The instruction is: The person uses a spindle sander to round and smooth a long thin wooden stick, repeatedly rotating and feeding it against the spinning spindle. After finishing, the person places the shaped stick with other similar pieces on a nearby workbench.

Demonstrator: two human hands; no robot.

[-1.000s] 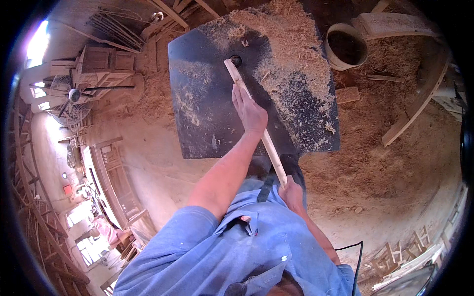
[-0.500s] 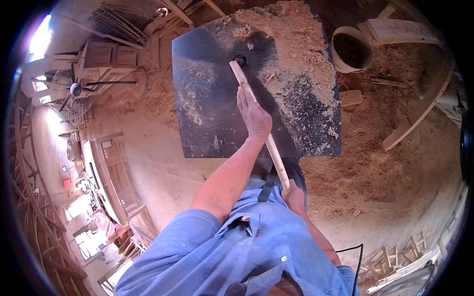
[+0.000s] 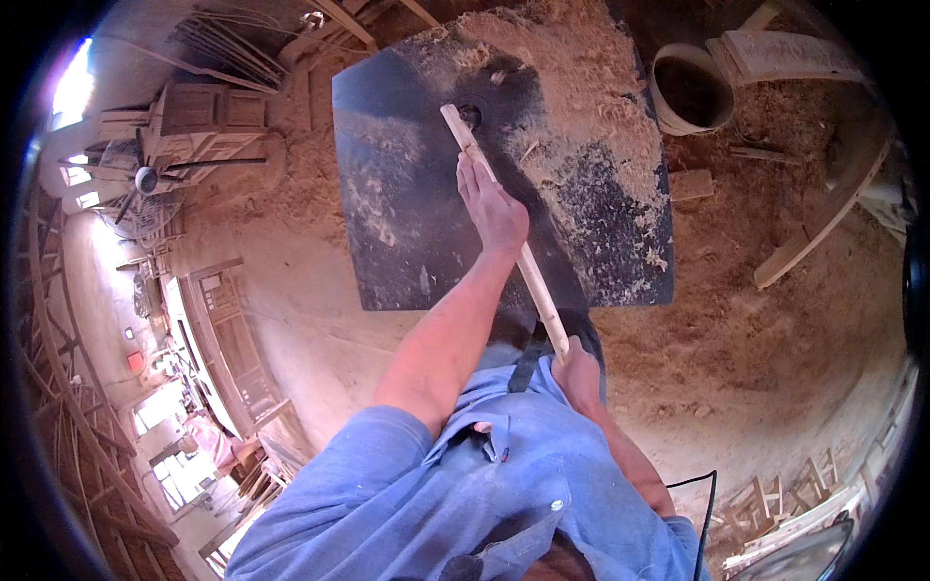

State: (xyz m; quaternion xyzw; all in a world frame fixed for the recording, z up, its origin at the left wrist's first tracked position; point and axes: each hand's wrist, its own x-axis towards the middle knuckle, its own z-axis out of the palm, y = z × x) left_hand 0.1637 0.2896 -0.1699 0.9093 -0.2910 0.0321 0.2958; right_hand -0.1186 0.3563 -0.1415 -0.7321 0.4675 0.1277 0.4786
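A long, pale wooden strip (image 3: pixel 535 281) runs from near my waist over a dark machine table (image 3: pixel 407 261). My left hand (image 3: pixel 494 208) lies over its far half with the fingers stretched forward along it, holding it; the thumb is hidden. Close to my belt, my right hand (image 3: pixel 578 376) is wrapped round the near end. The strip's far tip rests just left of a dark round opening with a cutter-like fitting (image 3: pixel 470 116) in the tabletop.
Wood shavings (image 3: pixel 581 68) cover the table's far right part. Beyond its right edge stand a bucket (image 3: pixel 693 89) and a curved board (image 3: pixel 823 218) on the dusty floor. To the left are a large fan (image 3: pixel 145 180) and a wooden cabinet (image 3: pixel 213 111).
Both hands have pushed the strip slightly forward and left. Its far tip has passed from the near edge of the round opening to its left side.
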